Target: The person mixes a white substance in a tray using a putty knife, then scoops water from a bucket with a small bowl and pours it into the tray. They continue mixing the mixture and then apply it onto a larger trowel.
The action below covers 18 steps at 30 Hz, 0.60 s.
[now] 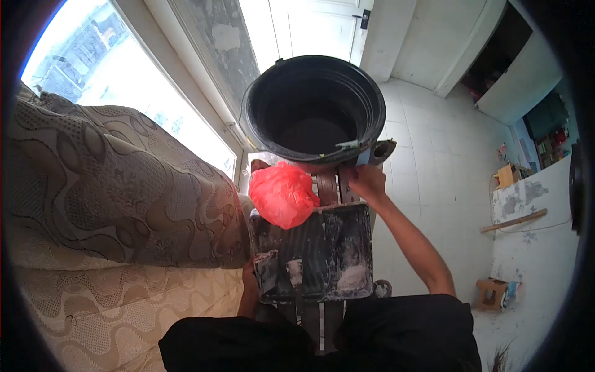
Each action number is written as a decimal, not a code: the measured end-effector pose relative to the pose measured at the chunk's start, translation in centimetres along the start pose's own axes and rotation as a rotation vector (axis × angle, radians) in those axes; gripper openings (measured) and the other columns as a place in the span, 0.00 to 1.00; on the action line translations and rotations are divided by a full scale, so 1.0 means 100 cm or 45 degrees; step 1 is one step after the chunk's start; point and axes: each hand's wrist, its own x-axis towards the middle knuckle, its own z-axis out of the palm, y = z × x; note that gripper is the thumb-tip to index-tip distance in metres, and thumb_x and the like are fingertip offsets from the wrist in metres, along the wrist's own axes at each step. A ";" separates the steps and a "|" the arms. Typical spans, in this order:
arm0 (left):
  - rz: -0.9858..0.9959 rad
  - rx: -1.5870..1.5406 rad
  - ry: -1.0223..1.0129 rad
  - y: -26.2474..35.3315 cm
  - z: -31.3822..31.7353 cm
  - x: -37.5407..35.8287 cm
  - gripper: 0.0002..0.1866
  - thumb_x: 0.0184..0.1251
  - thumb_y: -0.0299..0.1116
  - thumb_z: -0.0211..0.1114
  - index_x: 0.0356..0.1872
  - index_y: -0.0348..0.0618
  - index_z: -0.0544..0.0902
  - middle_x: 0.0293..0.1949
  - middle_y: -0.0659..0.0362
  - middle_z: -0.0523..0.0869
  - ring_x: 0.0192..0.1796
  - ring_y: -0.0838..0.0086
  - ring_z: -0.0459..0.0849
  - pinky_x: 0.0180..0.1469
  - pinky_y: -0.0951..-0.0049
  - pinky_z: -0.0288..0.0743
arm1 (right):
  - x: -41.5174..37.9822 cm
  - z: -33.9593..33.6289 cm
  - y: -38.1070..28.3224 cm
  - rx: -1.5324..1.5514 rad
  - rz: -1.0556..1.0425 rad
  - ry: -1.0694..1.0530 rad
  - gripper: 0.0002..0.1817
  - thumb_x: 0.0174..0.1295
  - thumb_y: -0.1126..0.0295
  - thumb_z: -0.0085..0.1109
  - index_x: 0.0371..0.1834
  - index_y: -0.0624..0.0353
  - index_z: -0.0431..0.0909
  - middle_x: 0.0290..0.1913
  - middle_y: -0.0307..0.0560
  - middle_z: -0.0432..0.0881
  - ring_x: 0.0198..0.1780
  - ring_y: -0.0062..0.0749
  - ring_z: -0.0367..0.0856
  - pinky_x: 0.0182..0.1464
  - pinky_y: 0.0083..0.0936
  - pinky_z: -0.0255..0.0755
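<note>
My right hand [368, 183] is closed at the near side of a large black bucket [260, 127]. A pale blue-grey strip [364, 157] rises from its fingers against the bucket's rim; what this strip belongs to I cannot tell. Close to me lies a black tray [322, 226], smeared with white and pinkish residue. My left hand [249, 276] is at the tray's left edge, its fingers mostly hidden, right beside a wide scraper blade [267, 277]. A narrower putty knife [295, 273] rests in the tray, coated at its tip. A crumpled red plastic bag [283, 194] overlaps the tray's far left corner.
Bucket and tray rest over a slatted wooden bench [328, 188]. A patterned curtain [136, 186] hangs at left by a bright window [93, 49]. White floor tiles [427, 167] extend to the right. A wooden stick [514, 221] and a small brown stool [491, 293] are farther right.
</note>
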 end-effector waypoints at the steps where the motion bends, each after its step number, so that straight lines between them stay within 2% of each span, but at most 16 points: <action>1: 0.020 -0.001 -0.012 -0.007 -0.011 0.006 0.19 0.80 0.38 0.49 0.51 0.35 0.85 0.49 0.49 0.89 0.48 0.60 0.90 0.54 0.62 0.85 | -0.001 0.005 0.003 0.006 -0.011 0.019 0.22 0.61 0.49 0.58 0.26 0.58 0.87 0.29 0.60 0.86 0.36 0.57 0.88 0.39 0.49 0.79; 3: 0.055 -0.033 -0.095 -0.026 -0.042 0.028 0.19 0.80 0.40 0.51 0.50 0.35 0.85 0.49 0.48 0.89 0.48 0.60 0.90 0.55 0.61 0.85 | -0.008 0.010 0.004 0.131 -0.022 0.234 0.21 0.60 0.53 0.56 0.24 0.60 0.86 0.28 0.62 0.85 0.33 0.60 0.86 0.38 0.52 0.78; 5: 0.089 0.018 -0.089 -0.022 -0.043 0.022 0.19 0.80 0.39 0.51 0.50 0.35 0.85 0.49 0.48 0.89 0.49 0.61 0.90 0.56 0.61 0.84 | -0.029 0.005 0.009 0.175 -0.115 0.362 0.18 0.58 0.58 0.58 0.23 0.62 0.84 0.28 0.63 0.83 0.32 0.61 0.85 0.36 0.53 0.76; 7: 0.108 0.059 -0.068 -0.014 -0.033 0.013 0.19 0.80 0.39 0.51 0.51 0.35 0.84 0.49 0.48 0.89 0.50 0.61 0.90 0.57 0.61 0.83 | -0.058 -0.033 0.004 0.191 -0.129 0.419 0.15 0.57 0.63 0.60 0.19 0.64 0.79 0.24 0.63 0.81 0.27 0.60 0.82 0.30 0.49 0.72; 9: -0.005 -0.006 -0.135 -0.007 -0.023 0.008 0.18 0.78 0.36 0.51 0.52 0.34 0.84 0.50 0.47 0.89 0.52 0.60 0.89 0.59 0.60 0.83 | -0.085 -0.078 0.005 0.210 -0.223 0.605 0.16 0.57 0.65 0.62 0.15 0.62 0.74 0.17 0.57 0.76 0.21 0.56 0.78 0.25 0.45 0.68; 11: -0.011 -0.037 -0.139 -0.017 -0.037 0.018 0.17 0.76 0.35 0.51 0.52 0.34 0.83 0.51 0.47 0.88 0.52 0.59 0.89 0.59 0.60 0.83 | -0.106 -0.130 0.008 0.224 -0.355 0.760 0.18 0.57 0.70 0.63 0.13 0.60 0.67 0.15 0.51 0.70 0.17 0.48 0.71 0.22 0.39 0.62; 13: -0.030 -0.061 -0.139 -0.023 -0.043 0.020 0.17 0.75 0.34 0.52 0.52 0.34 0.83 0.51 0.46 0.88 0.52 0.58 0.89 0.58 0.60 0.83 | -0.108 -0.180 0.011 0.091 -0.605 0.983 0.15 0.57 0.73 0.63 0.16 0.60 0.69 0.17 0.47 0.70 0.17 0.42 0.69 0.22 0.37 0.60; 15: 0.064 -0.026 -0.173 -0.020 -0.033 0.016 0.17 0.72 0.33 0.53 0.53 0.34 0.83 0.52 0.46 0.88 0.53 0.57 0.89 0.59 0.60 0.83 | -0.088 -0.216 -0.005 0.007 -0.770 1.057 0.13 0.58 0.73 0.64 0.19 0.62 0.72 0.18 0.46 0.71 0.18 0.41 0.71 0.23 0.37 0.62; 17: 0.033 -0.046 -0.122 -0.022 -0.034 0.017 0.17 0.72 0.34 0.53 0.53 0.35 0.83 0.52 0.46 0.88 0.52 0.58 0.89 0.58 0.60 0.83 | -0.059 -0.241 -0.023 -0.017 -0.868 0.829 0.09 0.64 0.73 0.61 0.28 0.65 0.81 0.23 0.51 0.79 0.24 0.40 0.79 0.28 0.33 0.70; 18: 0.011 -0.073 -0.065 -0.024 -0.035 0.019 0.17 0.72 0.34 0.53 0.52 0.35 0.84 0.52 0.47 0.88 0.52 0.59 0.89 0.57 0.61 0.83 | -0.039 -0.243 -0.037 0.071 -0.872 0.720 0.10 0.65 0.72 0.61 0.27 0.65 0.80 0.24 0.51 0.79 0.24 0.41 0.80 0.29 0.34 0.71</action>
